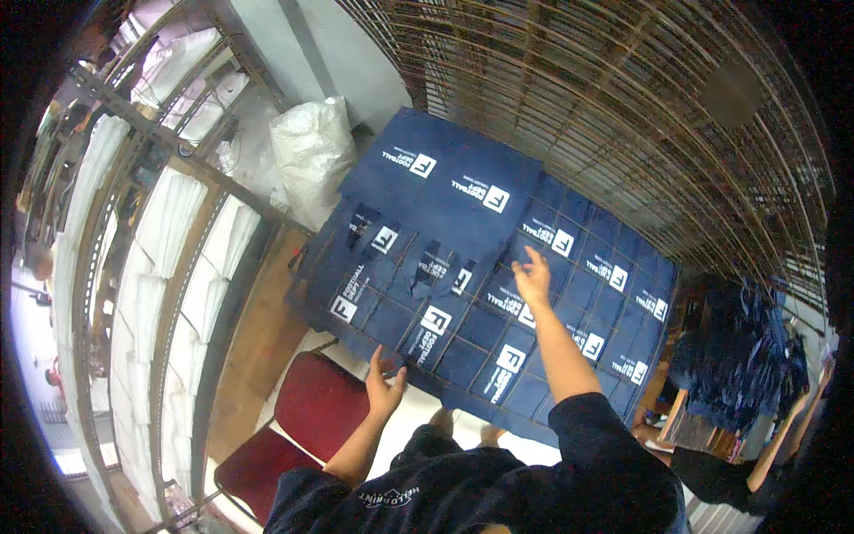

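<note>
Navy blue fabric pieces (378, 311) with white printed logos lie in rows over a large table. A larger navy sheet (445, 169) with two white prints covers the far left part. At the near left edge, my left hand (384, 390) has its thumb and fingers apart, with blue cloth showing between them and nothing visibly gripped. My right hand (532, 278) is over the right-middle pieces, fingers partly stretched and apart, holding nothing I can see. Whether it touches the cloth cannot be made out. One piece left of centre looks rumpled (422, 283).
On the left stand metal shelves with white stacks (142, 311). A white sack (311, 151) sits behind the table's far left corner. Red chairs (320, 400) are at the near left. A wire rack (605, 98) rises behind. Dark garments (738, 356) and another person's arm (787, 432) are at right.
</note>
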`<control>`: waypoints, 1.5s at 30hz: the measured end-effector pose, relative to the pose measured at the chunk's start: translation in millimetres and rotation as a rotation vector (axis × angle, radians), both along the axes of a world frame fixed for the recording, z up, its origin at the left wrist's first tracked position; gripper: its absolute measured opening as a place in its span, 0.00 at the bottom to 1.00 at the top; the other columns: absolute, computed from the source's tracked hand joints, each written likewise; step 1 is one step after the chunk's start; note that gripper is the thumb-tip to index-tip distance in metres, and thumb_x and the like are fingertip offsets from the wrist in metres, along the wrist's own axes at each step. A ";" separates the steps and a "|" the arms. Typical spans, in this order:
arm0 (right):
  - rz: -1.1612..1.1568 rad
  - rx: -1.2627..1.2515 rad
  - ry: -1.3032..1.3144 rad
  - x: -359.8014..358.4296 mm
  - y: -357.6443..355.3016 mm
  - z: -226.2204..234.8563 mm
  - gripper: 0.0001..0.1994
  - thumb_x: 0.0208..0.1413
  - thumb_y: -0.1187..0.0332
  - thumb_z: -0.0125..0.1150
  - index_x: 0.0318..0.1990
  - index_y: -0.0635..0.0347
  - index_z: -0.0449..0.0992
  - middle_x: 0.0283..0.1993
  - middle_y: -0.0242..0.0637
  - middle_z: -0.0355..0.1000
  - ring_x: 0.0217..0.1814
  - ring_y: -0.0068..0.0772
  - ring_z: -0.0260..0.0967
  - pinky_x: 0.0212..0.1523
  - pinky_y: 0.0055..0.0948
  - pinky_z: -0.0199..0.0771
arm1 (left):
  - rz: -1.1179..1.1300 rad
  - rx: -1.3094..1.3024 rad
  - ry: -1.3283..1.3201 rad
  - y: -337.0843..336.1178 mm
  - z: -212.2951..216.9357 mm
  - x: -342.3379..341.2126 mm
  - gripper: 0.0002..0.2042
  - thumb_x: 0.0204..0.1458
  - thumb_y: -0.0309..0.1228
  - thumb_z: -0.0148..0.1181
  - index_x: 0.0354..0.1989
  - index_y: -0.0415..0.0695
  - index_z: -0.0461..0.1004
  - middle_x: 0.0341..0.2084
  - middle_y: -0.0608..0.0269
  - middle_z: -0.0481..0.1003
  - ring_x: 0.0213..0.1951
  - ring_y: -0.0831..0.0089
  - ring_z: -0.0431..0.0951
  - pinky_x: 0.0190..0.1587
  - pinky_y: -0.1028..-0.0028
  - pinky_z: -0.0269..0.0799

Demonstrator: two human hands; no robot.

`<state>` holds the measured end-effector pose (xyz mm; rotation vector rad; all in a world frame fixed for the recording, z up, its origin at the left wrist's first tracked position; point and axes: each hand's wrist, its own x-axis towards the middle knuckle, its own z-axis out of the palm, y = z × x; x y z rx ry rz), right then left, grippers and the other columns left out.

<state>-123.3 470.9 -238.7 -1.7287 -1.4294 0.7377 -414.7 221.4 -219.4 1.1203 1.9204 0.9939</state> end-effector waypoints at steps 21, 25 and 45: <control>-1.629 0.544 0.904 443.8 -540.6 105.9 0.41 0.50 0.33 0.37 0.57 0.63 0.60 0.56 0.46 0.62 0.58 0.41 0.56 0.56 0.35 0.58 | -0.567 0.203 0.001 -72.3 67.9 200.7 0.29 0.47 0.21 0.56 0.58 0.40 0.53 0.35 0.56 0.69 0.35 0.69 0.71 0.39 0.70 0.68; -1.478 0.959 1.442 512.4 -537.4 14.2 0.32 0.54 0.39 0.34 0.59 0.49 0.58 0.56 0.39 0.60 0.54 0.46 0.58 0.50 0.45 0.63 | -0.861 0.194 -0.070 -125.9 88.8 294.4 0.25 0.48 0.21 0.56 0.55 0.39 0.56 0.35 0.57 0.70 0.35 0.70 0.71 0.39 0.71 0.68; -2.395 -0.631 0.687 84.3 -956.2 -390.6 0.15 0.45 0.61 0.61 0.40 0.57 0.73 0.29 0.41 0.72 0.33 0.33 0.70 0.35 0.31 0.68 | -2.188 -0.857 0.349 -351.0 -174.6 497.0 0.20 0.47 0.27 0.60 0.49 0.39 0.64 0.34 0.63 0.72 0.35 0.76 0.72 0.41 0.74 0.68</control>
